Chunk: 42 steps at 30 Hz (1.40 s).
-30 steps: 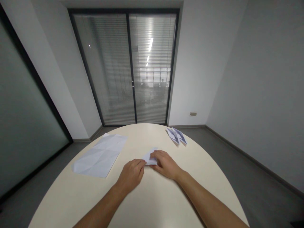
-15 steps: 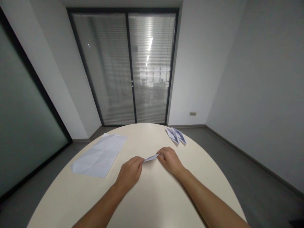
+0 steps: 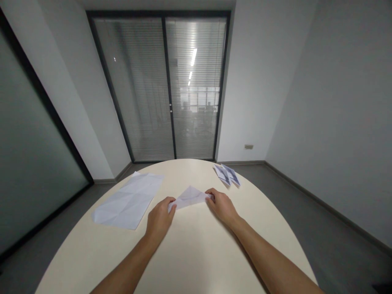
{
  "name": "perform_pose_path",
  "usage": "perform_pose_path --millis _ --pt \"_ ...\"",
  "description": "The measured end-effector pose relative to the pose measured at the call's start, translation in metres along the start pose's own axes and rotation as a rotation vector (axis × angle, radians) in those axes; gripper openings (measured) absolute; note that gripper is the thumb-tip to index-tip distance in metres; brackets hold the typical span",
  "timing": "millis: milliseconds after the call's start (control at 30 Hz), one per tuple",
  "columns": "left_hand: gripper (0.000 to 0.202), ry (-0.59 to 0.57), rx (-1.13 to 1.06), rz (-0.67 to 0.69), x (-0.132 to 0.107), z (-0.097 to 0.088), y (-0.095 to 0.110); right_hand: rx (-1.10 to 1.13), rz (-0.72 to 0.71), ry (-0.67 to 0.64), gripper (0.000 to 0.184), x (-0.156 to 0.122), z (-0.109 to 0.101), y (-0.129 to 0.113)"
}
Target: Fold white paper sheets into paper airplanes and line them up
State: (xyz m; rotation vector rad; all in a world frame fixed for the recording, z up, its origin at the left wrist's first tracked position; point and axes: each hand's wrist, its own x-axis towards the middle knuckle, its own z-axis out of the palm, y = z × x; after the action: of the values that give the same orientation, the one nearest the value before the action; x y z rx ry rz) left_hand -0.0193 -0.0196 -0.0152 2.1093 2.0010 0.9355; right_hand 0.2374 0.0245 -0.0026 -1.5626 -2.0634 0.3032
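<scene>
A folded sheet of paper [image 3: 190, 197] spans the gap between my hands, its visible part a low triangle with the peak pointing away from me. My left hand [image 3: 161, 216] pinches its left corner between thumb and fingers. The right corner is gripped by my right hand [image 3: 223, 206], with the fingers curled behind it. Creases show faintly on the paper's face; its outer corners are hidden in my fingers.
A larger creased white sheet [image 3: 128, 200] lies at the left of the round cream table [image 3: 196, 253]. Two folded paper pieces [image 3: 227, 175] rest near the far right edge. Beyond stands a glazed door [image 3: 192, 134] with blinds.
The folded paper has tilted from nearly edge-on so its triangular face shows. My left hand has shifted left and my right hand slightly right, both still holding it.
</scene>
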Motion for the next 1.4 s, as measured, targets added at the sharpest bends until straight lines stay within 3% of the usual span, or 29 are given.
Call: perform_pose_path --millis 367,1033,1400 --pt "0.018 -0.015 0.017 -0.083 0.005 0.0 -0.007 0.013 0.025 0.027 0.023 0.0 0.005 0.001" --pt "0.033 -0.124 0.263 0.113 0.003 0.002 -0.003 -0.212 -0.093 -0.001 0.028 0.001 0.007 -0.004" --pt "0.031 -0.117 0.261 0.166 0.003 0.002 -0.005 -0.301 -0.147 -0.032 0.026 -0.001 0.007 -0.006"
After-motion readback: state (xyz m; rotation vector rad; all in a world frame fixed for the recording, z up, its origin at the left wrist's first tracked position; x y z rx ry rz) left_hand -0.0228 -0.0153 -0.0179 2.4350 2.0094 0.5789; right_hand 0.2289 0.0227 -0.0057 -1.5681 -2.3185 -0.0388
